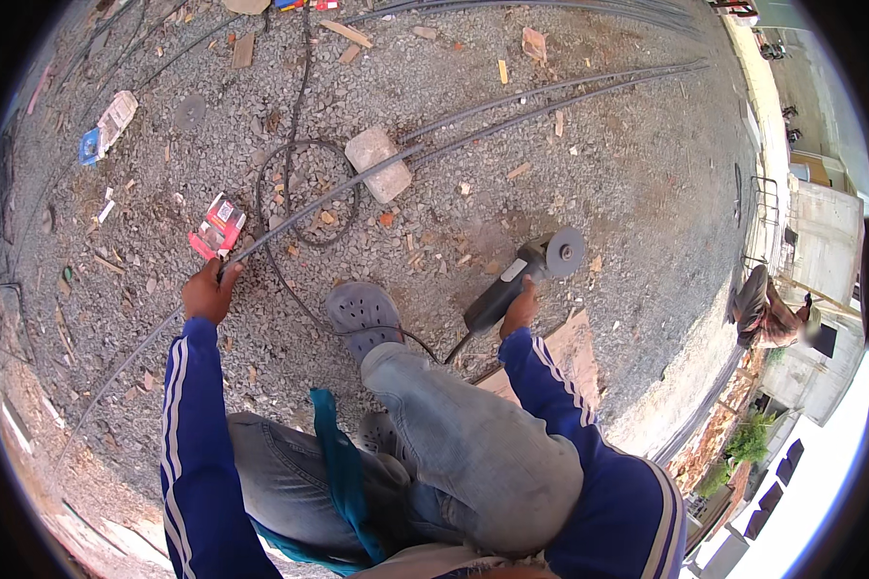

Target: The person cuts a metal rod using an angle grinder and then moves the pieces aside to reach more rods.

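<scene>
My left hand [210,292] is closed around a long grey steel rebar [309,206], which runs up to the right across a concrete block [378,164]. In my right hand [520,308] is an angle grinder [500,291], held by its dark body. Its round grey cutting disc [566,253] faces up to the right, apart from the rebar. From the grinder's rear a dark power cord [420,344] passes over my grey clog [364,314] and coils on the gravel near the block. Just above my left hand lies a torn red and white carton [222,224].
More rebars [560,92] lie on the gravel beyond the block. A loose worn disc [191,112], wood scraps [346,34] and a crumpled packet [113,125] are scattered about. A flat board [550,362] lies under my right forearm. Another person [772,314] sits at the far right.
</scene>
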`<state>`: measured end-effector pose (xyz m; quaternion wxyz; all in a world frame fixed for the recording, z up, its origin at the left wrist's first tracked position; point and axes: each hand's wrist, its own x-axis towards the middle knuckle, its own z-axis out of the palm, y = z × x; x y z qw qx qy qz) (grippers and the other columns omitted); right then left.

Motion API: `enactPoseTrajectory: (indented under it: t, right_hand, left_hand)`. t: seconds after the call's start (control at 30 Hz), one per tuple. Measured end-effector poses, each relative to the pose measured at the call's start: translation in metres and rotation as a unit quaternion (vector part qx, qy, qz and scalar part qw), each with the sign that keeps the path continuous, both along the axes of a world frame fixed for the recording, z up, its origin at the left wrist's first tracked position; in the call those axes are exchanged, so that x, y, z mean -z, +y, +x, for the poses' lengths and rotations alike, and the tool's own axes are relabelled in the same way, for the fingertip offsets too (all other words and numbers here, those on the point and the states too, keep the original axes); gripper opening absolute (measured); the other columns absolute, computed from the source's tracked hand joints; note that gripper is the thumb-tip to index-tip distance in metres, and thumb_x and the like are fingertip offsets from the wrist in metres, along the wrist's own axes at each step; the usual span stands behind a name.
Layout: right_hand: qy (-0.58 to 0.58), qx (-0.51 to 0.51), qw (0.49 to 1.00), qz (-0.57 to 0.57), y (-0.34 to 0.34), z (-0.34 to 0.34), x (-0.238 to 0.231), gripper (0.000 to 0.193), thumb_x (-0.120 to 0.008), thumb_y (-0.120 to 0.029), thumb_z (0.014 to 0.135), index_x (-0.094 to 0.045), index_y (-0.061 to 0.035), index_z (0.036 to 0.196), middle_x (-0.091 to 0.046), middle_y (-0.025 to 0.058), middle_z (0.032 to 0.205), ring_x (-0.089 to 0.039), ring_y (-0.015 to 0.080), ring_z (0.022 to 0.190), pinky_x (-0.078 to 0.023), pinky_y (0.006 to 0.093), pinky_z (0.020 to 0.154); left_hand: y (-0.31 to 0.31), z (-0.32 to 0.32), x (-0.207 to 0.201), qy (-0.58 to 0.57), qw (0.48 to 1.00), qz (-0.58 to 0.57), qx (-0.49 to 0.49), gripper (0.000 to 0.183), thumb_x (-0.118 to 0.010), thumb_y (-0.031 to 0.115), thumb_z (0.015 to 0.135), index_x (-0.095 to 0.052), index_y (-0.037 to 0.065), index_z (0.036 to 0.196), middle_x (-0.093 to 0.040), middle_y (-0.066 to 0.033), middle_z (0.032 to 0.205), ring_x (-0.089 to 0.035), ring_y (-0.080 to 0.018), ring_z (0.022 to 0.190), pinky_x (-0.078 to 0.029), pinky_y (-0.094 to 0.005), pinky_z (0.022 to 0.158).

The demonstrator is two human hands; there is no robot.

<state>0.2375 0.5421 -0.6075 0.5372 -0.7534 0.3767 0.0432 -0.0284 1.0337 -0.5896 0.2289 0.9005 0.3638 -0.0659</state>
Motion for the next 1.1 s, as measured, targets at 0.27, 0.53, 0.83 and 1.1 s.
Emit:
enactPoseTrajectory:
  t: [0.27,0.53,0.83,1.1]
  right_hand:
    - [-0.051,-0.103,0.982,-0.15,0.016,-0.039,-0.032,0.052,-0.061,-0.041,0.091,-0.058,0.007,0.111,-0.059,0.0171,0.106,-0.054,0.0254,0.099,-0.041,0.0358,0.091]
    - [-0.101,-0.376,0.92,0.038,0.115,0.035,-0.111,0.025,-0.06,-0.025,0.095,-0.062,-0.0004,0.098,-0.057,-0.0001,0.07,-0.049,0.0068,0.056,-0.037,0.0237,0.049]
    - [0.14,-0.417,0.889,-0.128,0.237,0.243,-0.041,0.046,-0.058,-0.042,0.092,-0.067,0.0033,0.087,-0.068,0.0094,0.074,-0.065,0.0172,0.06,-0.051,0.031,0.052]
    - [0.136,-0.462,0.84,-0.251,0.237,0.304,0.003,0.05,-0.058,-0.042,0.089,-0.06,-0.0013,0.06,-0.062,0.0127,0.058,-0.054,0.0198,0.044,-0.042,0.0382,0.043]
  left_hand:
    - [0.0,-0.006,-0.001,-0.005,1.0,0.011,0.0,0.046,-0.059,0.052,0.091,-0.057,0.007,0.082,-0.061,-0.0177,0.068,-0.061,-0.0405,0.063,-0.046,-0.0486,0.056]
    - [0.0,-0.003,-0.007,-0.014,1.0,0.016,0.002,0.044,-0.06,0.051,0.091,-0.06,0.007,0.085,-0.062,-0.018,0.07,-0.061,-0.0405,0.064,-0.045,-0.0486,0.056]
    - [0.0,0.003,-0.018,0.016,1.0,-0.008,-0.006,0.046,-0.061,0.051,0.09,-0.058,0.006,0.084,-0.06,-0.0191,0.066,-0.06,-0.0414,0.064,-0.045,-0.0491,0.058]
    - [-0.007,0.016,-0.011,-0.016,0.999,-0.035,0.01,0.047,-0.064,0.052,0.088,-0.055,0.007,0.079,-0.059,-0.0169,0.064,-0.06,-0.0396,0.06,-0.045,-0.0484,0.055]
